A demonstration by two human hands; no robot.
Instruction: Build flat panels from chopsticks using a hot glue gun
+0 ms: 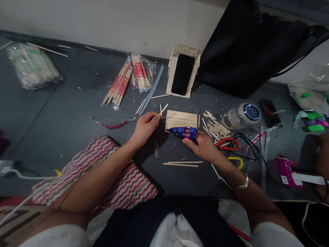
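Observation:
My right hand (204, 146) is wrapped round a blue glue gun (182, 132), its tip at the lower left corner of a flat panel of wooden sticks (182, 119). A small red light glows on the gun. Just left of the panel, my left hand (147, 127) has its thumb and fingers pinched together beside a short stick (164, 109); what lies between the fingertips is too small to make out. Short cut sticks (214, 127) lie in a pile right of the panel. Two long sticks (182, 164) lie below it.
Bagged chopsticks (141, 72) and a phone (183, 74) on a light board are at the back. Right of the pile stand a clear jar (241, 116), red-handled scissors (228, 144) and black cables. A striped cloth (131, 186) lies under my left forearm. A black bag (240, 48) is back right.

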